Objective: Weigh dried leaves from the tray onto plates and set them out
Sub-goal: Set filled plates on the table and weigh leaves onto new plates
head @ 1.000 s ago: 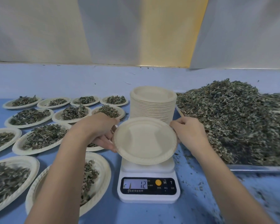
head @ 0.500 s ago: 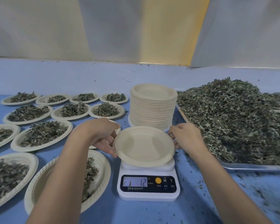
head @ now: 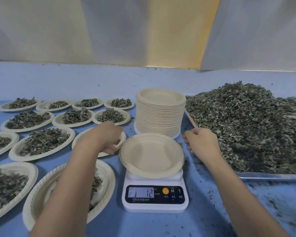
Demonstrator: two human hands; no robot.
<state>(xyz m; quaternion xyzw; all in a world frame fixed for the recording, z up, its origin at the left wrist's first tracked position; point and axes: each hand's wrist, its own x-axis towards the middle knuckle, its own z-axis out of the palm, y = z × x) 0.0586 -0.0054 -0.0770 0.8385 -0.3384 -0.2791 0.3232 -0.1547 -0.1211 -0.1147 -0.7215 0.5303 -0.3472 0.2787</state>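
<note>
An empty paper plate point(head: 152, 154) lies on the white kitchen scale point(head: 155, 205), whose display reads 12. Just left of that plate, my left hand point(head: 108, 138) hovers over a leaf-filled plate point(head: 78, 139) with fingers loosely curled, holding nothing. My right hand point(head: 202, 142) is just right of the empty plate, also loosely curled and holding nothing, close to the metal tray point(head: 270, 176). A large pile of dried leaves point(head: 246, 125) fills the tray. My left forearm partly hides another filled plate point(head: 106, 182).
A tall stack of empty plates point(head: 160, 117) stands right behind the scale. Several filled plates point(head: 41, 142) cover the blue table point(head: 160, 224) to the left in rows. Leaf crumbs lie scattered on the table's right front.
Both hands have let go of the empty plate, which now rests flat on the scale. My left hand drew off to the left, my right hand to the right.
</note>
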